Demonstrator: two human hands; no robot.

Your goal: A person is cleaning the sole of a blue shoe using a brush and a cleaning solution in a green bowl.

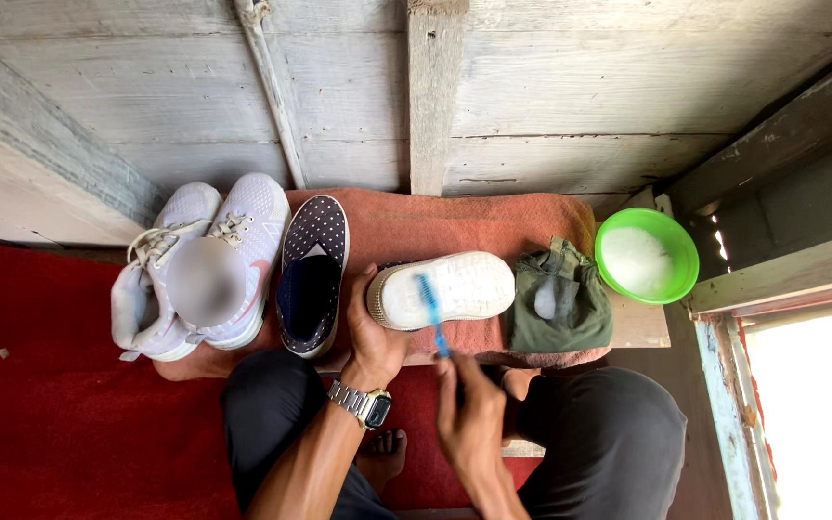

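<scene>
The left hand [370, 332] reaches up from the lap, wrist bent, with a metal watch [363, 403] on the forearm. Its fingers wrap the heel end of a shoe [450, 287] that lies sole-up on the orange towel [455, 223], thumb on the near side, holding it steady. The right hand [469, 414] sits lower, between the knees, fingers closed around the handle of a blue toothbrush [432, 313]. The brush rises from the fist and its head lies against the white sole near the heel.

Just left of the held shoe lies its dotted navy mate [312, 274], opening up. Further left stands a pair of white sneakers [199, 265], touching each other. Right of the held shoe sits a folded green cloth [560, 300], and beyond it a green bowl [678, 252] of white suds, near the wall.
</scene>
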